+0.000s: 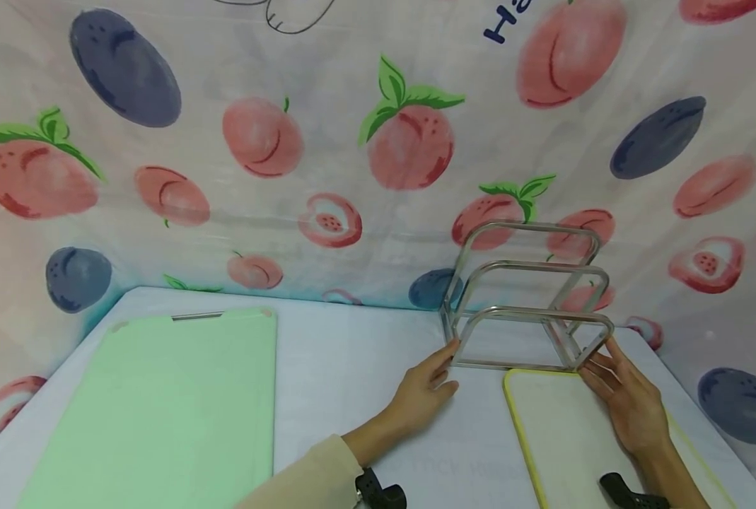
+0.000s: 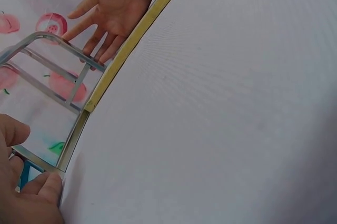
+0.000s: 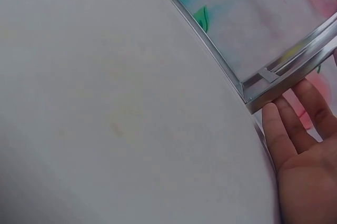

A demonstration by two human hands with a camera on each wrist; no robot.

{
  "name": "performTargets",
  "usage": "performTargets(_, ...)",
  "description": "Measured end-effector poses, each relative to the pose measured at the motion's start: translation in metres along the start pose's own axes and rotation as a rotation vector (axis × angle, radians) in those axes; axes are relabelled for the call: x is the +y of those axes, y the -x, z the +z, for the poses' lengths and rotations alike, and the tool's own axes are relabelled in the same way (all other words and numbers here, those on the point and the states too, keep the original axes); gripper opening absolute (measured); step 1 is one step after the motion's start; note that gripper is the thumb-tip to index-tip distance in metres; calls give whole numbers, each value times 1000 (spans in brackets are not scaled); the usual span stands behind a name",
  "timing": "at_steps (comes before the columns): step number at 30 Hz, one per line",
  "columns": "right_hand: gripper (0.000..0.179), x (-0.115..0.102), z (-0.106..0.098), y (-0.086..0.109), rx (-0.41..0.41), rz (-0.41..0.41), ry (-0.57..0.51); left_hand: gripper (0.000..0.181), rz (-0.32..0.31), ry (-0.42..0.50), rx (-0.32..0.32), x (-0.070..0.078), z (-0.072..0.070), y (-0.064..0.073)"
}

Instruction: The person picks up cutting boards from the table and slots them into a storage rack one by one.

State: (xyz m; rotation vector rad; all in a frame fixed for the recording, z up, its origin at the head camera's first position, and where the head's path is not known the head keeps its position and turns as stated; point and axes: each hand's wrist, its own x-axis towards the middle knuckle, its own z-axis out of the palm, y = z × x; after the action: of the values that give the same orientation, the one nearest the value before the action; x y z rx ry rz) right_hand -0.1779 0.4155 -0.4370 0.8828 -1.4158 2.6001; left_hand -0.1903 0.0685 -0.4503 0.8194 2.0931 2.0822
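A silver metal rack with three upright loops stands near the back of the table, right of centre. My left hand reaches to its left side, fingertips at the lower front post and thumb apart. In the left wrist view those fingers meet a bottom corner of the frame. On the opposite side my right hand touches the front right corner, palm turned up. The right wrist view shows its fingers nearly straight against the underside of the metal bar.
A white board with a yellow rim lies in front of the rack, under the right forearm. On the left lies a pale green board with a slot at its top. A fruit-printed curtain hangs behind the white table.
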Motion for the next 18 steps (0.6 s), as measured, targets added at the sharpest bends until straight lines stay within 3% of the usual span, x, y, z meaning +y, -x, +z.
performTargets(7, 47, 2, 3, 1, -1, 2, 52, 59, -6, 4, 15, 1, -1, 0)
performTargets(12, 47, 2, 2, 1, -13, 10, 28, 56, -7, 14, 22, 29, -5, 7)
performTargets(14, 47, 2, 2, 0, -8, 16, 64, 55, 7, 5, 26, 38, -6, 9)
performTargets(18, 48, 1, 4, 1, -1, 25, 126, 55, 28, -13, 35, 37, -6, 9)
